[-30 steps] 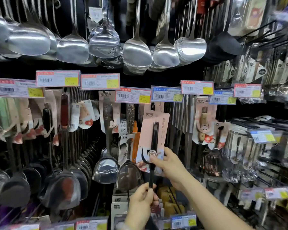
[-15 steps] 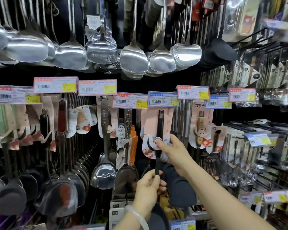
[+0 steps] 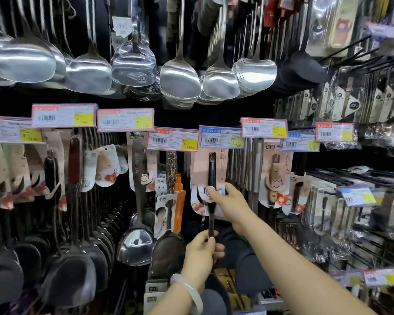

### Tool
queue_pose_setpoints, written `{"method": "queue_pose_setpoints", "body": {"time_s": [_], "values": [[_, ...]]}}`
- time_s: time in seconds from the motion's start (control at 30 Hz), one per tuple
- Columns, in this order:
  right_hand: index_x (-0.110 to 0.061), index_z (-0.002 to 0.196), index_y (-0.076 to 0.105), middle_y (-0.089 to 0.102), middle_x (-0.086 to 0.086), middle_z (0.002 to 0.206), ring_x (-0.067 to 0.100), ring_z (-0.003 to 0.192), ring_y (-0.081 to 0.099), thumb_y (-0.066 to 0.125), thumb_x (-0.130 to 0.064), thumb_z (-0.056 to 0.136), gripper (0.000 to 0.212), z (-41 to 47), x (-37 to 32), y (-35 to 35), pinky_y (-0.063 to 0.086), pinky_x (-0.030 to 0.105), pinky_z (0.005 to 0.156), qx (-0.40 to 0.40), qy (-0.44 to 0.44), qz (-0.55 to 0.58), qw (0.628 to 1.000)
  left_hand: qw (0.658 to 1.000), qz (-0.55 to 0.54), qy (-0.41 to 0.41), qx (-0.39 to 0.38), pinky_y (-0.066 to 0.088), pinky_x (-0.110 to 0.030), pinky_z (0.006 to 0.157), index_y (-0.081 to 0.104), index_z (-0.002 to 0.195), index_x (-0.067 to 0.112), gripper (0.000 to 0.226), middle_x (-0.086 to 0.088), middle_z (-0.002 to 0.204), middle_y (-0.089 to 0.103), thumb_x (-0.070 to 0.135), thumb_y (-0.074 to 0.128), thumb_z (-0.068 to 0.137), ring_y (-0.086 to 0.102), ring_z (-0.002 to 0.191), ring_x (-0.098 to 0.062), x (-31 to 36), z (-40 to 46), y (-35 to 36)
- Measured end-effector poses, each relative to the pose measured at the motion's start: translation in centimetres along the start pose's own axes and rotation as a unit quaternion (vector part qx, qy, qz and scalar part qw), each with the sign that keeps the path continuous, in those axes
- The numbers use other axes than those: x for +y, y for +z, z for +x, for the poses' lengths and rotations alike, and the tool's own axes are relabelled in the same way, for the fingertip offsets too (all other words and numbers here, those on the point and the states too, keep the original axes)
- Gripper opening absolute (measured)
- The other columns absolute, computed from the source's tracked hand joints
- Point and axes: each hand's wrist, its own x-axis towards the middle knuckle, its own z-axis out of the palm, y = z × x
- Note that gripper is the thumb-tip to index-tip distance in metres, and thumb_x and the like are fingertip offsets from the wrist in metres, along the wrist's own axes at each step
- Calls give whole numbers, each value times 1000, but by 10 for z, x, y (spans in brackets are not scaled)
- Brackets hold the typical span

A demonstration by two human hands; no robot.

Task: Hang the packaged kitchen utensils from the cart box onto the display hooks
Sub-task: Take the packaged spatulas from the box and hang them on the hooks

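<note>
Centre frame: pink-carded utensil (image 3: 210, 178) up against the display, black handle upright, card top tucked just under the blue price tag (image 3: 222, 138). Can't tell whether the card's hole is on a hook; tag hides it.

R hand (image 3: 228, 201), centre-right, arm coming in from lower right: thumb and fingers pinch the lower part of the card at its round cut-out, thumb on the front face.

L hand (image 3: 201, 253), lower centre, fingers curled round the thin black shaft below the card, gripping it. Pale bangle (image 3: 189, 292) on that wrist.

Just left of the utensil: a dark ladle w/ orange-edged card (image 3: 168, 212), then a steel scoop (image 3: 137, 244) hanging on a long grey handle. Further left, lower left of frame: row of dark ladles (image 3: 66, 269), w/ pink-carded items above them.

Right of the utensil: wood-handled tool on pink card (image 3: 274, 176), under a red-topped tag (image 3: 264, 128). Beyond, right edge: clear-bagged small tools (image 3: 341, 214) on black prongs, blurred.

Top of frame: row of bare steel spatulas and skimmers (image 3: 180, 80) hanging bowl-down; one perforated at upper centre-right. Black spoon heads (image 3: 303, 71) upper right.

Tag row runs left to right mid-frame, white w/ yellow price patches; print mostly too small to read.

Bottom centre: stacked card tops (image 3: 152, 289) and a dark rounded shape between the arms, unclear what.
</note>
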Motion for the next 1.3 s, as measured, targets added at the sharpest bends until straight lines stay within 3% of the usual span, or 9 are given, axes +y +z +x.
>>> {"method": "queue_pose_setpoints", "body": {"time_s": [0.23, 0.33, 0.4, 0.63, 0.87, 1.0, 1.07, 1.2, 1.3], "values": [[-10, 129, 49, 54, 8, 132, 21, 115, 52, 60, -28, 90, 45, 36, 5, 6, 45, 32, 93, 23, 10, -7, 1000, 999, 20, 3, 27, 49, -23, 62, 59, 91, 22, 21, -2, 69, 65, 12, 41, 96, 60, 59, -9, -7, 42, 2], [-13, 106, 52, 58, 9, 108, 16, 91, 57, 60, -26, 90, 22, 49, 9, 10, 51, 27, 69, 24, 17, 1, 1000, 999, 21, 13, 42, 52, -28, 71, 60, 95, 15, 20, -3, 70, 62, 8, 41, 95, 59, 63, -12, -10, 60, 2], [-16, 96, 49, 57, 4, 92, 17, 85, 56, 59, -23, 90, 13, 56, 13, 14, 50, 31, 72, 35, 11, 3, 999, 998, 32, 18, 53, 52, -34, 81, 58, 104, 8, 20, -2, 75, 62, 6, 41, 95, 59, 68, -12, -12, 71, 0], [-14, 96, 49, 50, -6, 76, 10, 69, 49, 59, -27, 89, 18, 62, 18, 26, 36, 20, 53, 64, 6, -30, 997, 990, 133, 10, 35, 42, -30, 93, 48, 121, 18, 29, -4, 105, 59, 8, 43, 94, 54, 102, -19, -15, 84, -12], [0, 135, 30, 54, 15, 121, 30, 108, 55, 57, -33, 90, 63, 35, 29, 27, 49, 35, 85, 73, 58, -159, 983, 981, 190, -21, -43, 31, -39, 113, 19, 144, 14, 60, -10, 145, 37, 14, 49, 92, 36, 132, -22, -14, 70, -23], [-7, 149, 10, 24, 15, 152, 32, 139, 27, 50, -28, 95, 70, -16, 56, 31, 30, 41, 113, 22, 91, -295, 951, 969, 236, -17, -69, 23, -34, 116, 11, 146, 18, 67, -6, 154, 21, 15, 51, 91, 20, 142, -19, -18, 48, -36], [-14, 151, 5, 6, 10, 159, 28, 146, 9, 43, -27, 98, 66, -43, 69, 29, 19, 38, 117, -33, 93, -372, 923, 937, 337, 10, -94, 16, -33, 116, 9, 146, 18, 65, -5, 156, 14, 19, 47, 93, 13, 143, -18, -22, 32, -42], [-14, 151, 10, -10, 9, 159, 23, 147, -9, 43, -14, 98, 63, -87, 82, 15, 8, 35, 120, -127, 28, -525, 841, 755, 633, 105, -134, 4, -39, 118, 0, 147, 17, 66, -7, 157, -3, 35, 37, 95, -4, 145, -23, -27, -1, -45], [-11, 151, 10, -11, 9, 159, 22, 147, -10, 49, -8, 93, 70, -116, 86, 2, 3, 32, 120, -138, -9, -562, 815, 700, 683, 125, -166, 1, -44, 117, -4, 147, 18, 69, -8, 156, -12, 39, 35, 95, -12, 144, -26, -31, -25, -35]]}}
